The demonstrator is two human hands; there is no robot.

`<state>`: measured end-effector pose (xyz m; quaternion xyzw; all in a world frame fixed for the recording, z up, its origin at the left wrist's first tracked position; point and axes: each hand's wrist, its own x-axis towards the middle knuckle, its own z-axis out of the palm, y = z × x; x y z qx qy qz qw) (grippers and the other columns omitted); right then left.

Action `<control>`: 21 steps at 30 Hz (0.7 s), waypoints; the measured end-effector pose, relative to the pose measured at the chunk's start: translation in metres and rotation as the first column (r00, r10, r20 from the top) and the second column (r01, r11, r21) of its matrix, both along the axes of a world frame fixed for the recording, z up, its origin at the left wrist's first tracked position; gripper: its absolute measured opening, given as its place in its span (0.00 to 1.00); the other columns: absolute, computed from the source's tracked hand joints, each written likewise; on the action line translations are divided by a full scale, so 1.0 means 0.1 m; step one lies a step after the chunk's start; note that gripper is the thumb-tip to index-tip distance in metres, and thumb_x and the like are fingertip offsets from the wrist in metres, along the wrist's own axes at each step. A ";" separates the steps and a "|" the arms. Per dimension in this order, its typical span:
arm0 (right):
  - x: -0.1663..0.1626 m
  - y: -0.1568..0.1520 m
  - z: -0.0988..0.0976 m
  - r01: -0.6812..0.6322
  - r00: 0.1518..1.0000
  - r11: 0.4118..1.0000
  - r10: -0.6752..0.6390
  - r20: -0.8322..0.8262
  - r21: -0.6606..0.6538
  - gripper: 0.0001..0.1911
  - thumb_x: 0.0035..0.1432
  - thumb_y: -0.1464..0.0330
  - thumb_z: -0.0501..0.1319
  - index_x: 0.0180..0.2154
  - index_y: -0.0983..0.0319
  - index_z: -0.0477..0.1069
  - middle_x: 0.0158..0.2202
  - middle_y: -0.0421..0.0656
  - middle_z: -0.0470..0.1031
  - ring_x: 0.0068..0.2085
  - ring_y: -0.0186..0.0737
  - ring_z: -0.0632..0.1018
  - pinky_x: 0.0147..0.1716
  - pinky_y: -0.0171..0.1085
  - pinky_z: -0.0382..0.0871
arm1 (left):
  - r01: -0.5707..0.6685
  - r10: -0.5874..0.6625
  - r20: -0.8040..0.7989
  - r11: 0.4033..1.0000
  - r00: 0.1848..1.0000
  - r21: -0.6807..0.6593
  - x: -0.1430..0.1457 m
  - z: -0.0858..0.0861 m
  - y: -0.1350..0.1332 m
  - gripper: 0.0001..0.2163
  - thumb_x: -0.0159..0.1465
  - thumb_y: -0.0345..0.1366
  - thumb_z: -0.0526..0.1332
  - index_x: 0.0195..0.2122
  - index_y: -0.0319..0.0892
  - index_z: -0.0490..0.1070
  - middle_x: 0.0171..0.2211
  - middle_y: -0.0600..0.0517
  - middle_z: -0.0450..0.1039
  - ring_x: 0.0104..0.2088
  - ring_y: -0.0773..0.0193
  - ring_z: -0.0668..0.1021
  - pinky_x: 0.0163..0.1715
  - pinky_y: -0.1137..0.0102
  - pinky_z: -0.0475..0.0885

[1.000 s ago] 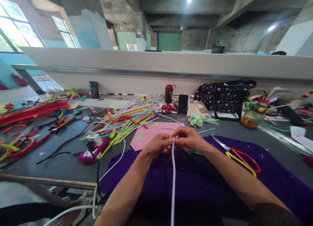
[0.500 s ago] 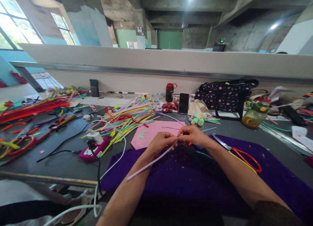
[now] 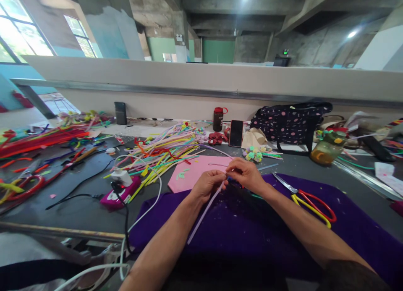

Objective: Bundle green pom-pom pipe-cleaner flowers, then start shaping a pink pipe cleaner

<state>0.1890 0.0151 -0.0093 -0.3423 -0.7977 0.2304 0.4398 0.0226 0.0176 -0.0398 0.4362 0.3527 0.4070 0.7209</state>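
Observation:
Between my fingertips is a pale lilac pipe cleaner [image 3: 205, 215], its long tail slanting down toward me over the purple cloth [image 3: 239, 236]. My left hand [image 3: 209, 185] pinches it with thumb and forefinger. Close against it, my right hand [image 3: 245, 173] is also closed, fingertips pressed together where the stem bends. Small blue and red bits show under the right fingers; what they are I cannot make out. Behind the hands lies a pink sheet [image 3: 189, 177] with small green scraps [image 3: 182, 173]. Scissors with red and yellow handles [image 3: 310, 200] rest to the right on the cloth.
A pile of coloured pipe cleaners [image 3: 166, 144] spreads at back left. A magenta power strip [image 3: 121, 194] with cables sits left. A phone [image 3: 236, 133], a red-lidded bottle [image 3: 218, 119], a dark patterned bag [image 3: 289, 125] and a jug of amber liquid [image 3: 327, 150] line the back.
The pipe cleaner's tail has swung from lying across my left forearm to hanging over the cloth. My right hand has shifted slightly left and turned; more of the scissors' yellow handle shows.

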 end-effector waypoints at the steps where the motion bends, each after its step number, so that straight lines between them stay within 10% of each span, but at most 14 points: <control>1: -0.01 -0.01 0.00 0.011 1.000 0.997 -0.013 0.018 0.081 0.05 0.52 0.70 0.58 0.30 0.61 0.73 0.31 0.43 0.70 0.32 0.36 0.72 0.31 0.35 0.65 | -0.017 0.018 0.025 1.000 1.000 -0.019 0.00 0.01 0.00 0.08 0.49 0.34 0.64 0.26 0.35 0.69 0.20 0.52 0.71 0.16 0.73 0.71 0.14 0.79 0.60; 11: -0.06 -0.04 -0.03 -0.013 0.996 0.997 0.020 -0.086 0.077 0.05 0.53 0.68 0.58 0.31 0.59 0.73 0.31 0.44 0.70 0.34 0.38 0.72 0.33 0.37 0.66 | -0.079 0.082 0.177 0.997 0.981 -0.022 0.03 0.12 -0.05 0.08 0.48 0.34 0.65 0.24 0.35 0.68 0.18 0.54 0.69 0.15 0.75 0.68 0.11 0.81 0.58; 21: -0.10 -0.06 0.00 -0.224 0.910 0.822 -0.016 -0.415 -0.523 0.11 0.45 0.63 0.63 0.28 0.64 0.69 0.18 0.36 0.67 0.18 0.28 0.66 0.15 0.28 0.55 | -0.085 0.070 0.137 0.991 0.988 0.105 0.00 0.17 -0.12 0.11 0.48 0.38 0.66 0.26 0.37 0.67 0.19 0.55 0.70 0.17 0.74 0.70 0.14 0.80 0.60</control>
